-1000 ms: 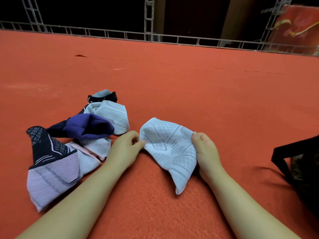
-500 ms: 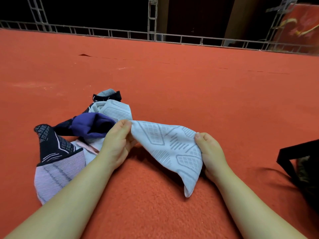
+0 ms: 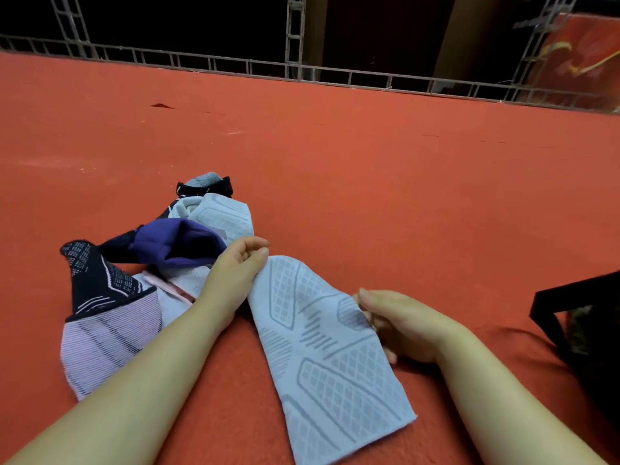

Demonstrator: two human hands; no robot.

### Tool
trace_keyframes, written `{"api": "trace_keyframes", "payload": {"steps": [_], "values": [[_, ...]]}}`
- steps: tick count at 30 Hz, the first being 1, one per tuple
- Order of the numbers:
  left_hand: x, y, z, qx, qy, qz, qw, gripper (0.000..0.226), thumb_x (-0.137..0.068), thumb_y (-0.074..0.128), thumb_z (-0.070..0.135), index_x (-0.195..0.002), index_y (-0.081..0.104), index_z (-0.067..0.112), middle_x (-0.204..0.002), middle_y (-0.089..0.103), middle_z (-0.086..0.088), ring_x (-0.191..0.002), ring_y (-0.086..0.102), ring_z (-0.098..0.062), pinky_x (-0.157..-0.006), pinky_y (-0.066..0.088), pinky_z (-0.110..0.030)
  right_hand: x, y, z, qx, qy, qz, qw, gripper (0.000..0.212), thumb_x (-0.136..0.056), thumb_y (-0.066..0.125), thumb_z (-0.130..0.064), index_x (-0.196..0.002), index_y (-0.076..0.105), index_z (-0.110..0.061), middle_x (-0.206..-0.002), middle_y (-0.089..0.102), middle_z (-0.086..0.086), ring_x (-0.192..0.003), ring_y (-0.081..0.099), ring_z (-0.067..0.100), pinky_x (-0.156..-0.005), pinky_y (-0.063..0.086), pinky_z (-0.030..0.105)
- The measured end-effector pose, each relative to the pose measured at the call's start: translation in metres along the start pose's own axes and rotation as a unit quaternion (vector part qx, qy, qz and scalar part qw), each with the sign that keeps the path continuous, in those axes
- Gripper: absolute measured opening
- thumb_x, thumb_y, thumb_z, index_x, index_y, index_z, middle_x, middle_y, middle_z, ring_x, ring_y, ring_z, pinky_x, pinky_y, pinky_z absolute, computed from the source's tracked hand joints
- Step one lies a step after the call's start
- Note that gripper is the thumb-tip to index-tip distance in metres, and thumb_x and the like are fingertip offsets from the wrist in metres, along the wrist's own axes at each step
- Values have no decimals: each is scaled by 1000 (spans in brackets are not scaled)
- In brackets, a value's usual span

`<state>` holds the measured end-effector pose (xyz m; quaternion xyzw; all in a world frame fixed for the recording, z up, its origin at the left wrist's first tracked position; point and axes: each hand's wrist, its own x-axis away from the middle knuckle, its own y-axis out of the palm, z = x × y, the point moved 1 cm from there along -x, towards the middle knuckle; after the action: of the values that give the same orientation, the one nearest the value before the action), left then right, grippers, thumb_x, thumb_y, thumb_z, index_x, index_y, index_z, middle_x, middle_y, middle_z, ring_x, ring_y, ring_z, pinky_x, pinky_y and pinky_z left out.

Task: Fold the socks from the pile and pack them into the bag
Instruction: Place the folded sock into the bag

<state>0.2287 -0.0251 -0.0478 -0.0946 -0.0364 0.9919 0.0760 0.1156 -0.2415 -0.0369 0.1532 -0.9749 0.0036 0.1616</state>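
left hand [image 3: 235, 273] pinches the pale blue sock [image 3: 322, 350]; right hand [image 3: 399, 323] grips its edge; uneven pull could skew the fold.

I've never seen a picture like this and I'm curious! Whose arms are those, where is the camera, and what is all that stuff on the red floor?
There is no robot here. The arms belong to a person, and the camera sits on their head, looking forward and down, so you see what they see.

The left hand pinches the top end of a light blue sock with grey patterns. The right hand holds its side edge. The sock lies stretched out on the red carpet.

To the left is a pile of socks: purple, dark blue, striped lilac and another light blue one. At the right edge you can see part of a black bag, where the folded socks should go. Behind the carpet runs a metal frame.
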Motion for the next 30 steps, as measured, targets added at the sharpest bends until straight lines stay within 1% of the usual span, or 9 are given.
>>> {"api": "trace_keyframes", "payload": {"steps": [2, 6, 10, 13, 17, 22, 25, 27, 30], "values": [[2, 3, 0, -13, -3, -6, 1000, 9, -91, 59, 15, -93, 60, 24, -69, 51, 9, -53, 48, 7, -55, 38, -10, -8, 7, 0, 3, -44, 126, 991, 33, -73, 72, -51, -63, 57, -23, -59, 46, -1, -49, 41, 12, -46, 26, 24], [3, 3, -4, -28, 0, -32, 999, 21, -83, 68, 14, -94, 58, 29, -71, 57, 4, -63, 53, -4, -64, 42, -22, -19, 17, -1, 85, -49, 235, 967, 15, -80, 73, -24, -82, 62, -14, -69, 63, 2, -62, 57, 15, -60, 44, 28], [-3, -1, -7, -17, 5, 57, 998, 25, -86, 61, 4, -102, 58, 24, -95, 62, 3, -88, 58, -11, -82, 45, -24, -21, 6, 5, 217, -137, 421, 870, 19, -81, 67, -14, -92, 53, -22, -57, 50, -7, -47, 44, 2, -52, 35, 22], [-1, 3, -9, -197, -10, 23, 980, 33, -86, 64, 30, -116, 53, 23, -93, 62, 4, -88, 59, -16, -81, 43, -29, -16, -1, 4, 160, -121, 384, 901, 27, -89, 61, -25, -112, 48, -27, -72, 58, -6, -63, 56, 6, -62, 42, 26], [18, 15, 4, -403, -23, -119, 907, 57, -79, 52, 65, -126, 42, 34, -77, 62, 13, -82, 61, -11, -80, 47, -34, -13, -4, 2, 194, -110, 276, 935, 34, -90, 61, -20, -121, 53, -32, -115, 64, -6, -101, 63, 10, -92, 49, 34], [35, 32, 17, -261, -67, -208, 940, 85, -72, 60, 65, -143, 23, 38, -87, 65, 13, -82, 62, -6, -78, 45, -26, 2, -3, -11, -55, -220, 259, 939, 30, -95, 43, 0, -111, 57, -21, -75, 71, -9, -62, 65, 3, -57, 51, 17], [52, 41, 27, -59, -121, -264, 955, 89, -66, 61, 62, -144, 27, 35, -104, 69, 3, -96, 66, -17, -88, 48, -30, 19, 1, -18, -112, -266, 262, 921, 28, -96, 42, -4, -108, 59, -23, -72, 68, -8, -59, 62, 4, -55, 51, 18], [63, 50, 32, 78, -125, -280, 948, 61, -75, 65, 43, -131, 43, 33, -115, 65, 2, -96, 65, -18, -83, 49, -31, 30, 10, -23, -110, -279, 262, 917, 27, -95, 43, -3, -106, 60, -21, -71, 67, -8, -60, 61, 4, -56, 51, 18], [65, 56, 41, 141, -89, -184, 969, 75, -83, 69, 14, -144, 29, 32, -124, 60, 1, -102, 63, -13, -92, 49, -33, 44, 19, -20, -13, -286, 315, 905, 22, -90, 57, -3, -101, 64, -21, -80, 66, -5, -72, 61, 8, -70, 50, 24]]}}
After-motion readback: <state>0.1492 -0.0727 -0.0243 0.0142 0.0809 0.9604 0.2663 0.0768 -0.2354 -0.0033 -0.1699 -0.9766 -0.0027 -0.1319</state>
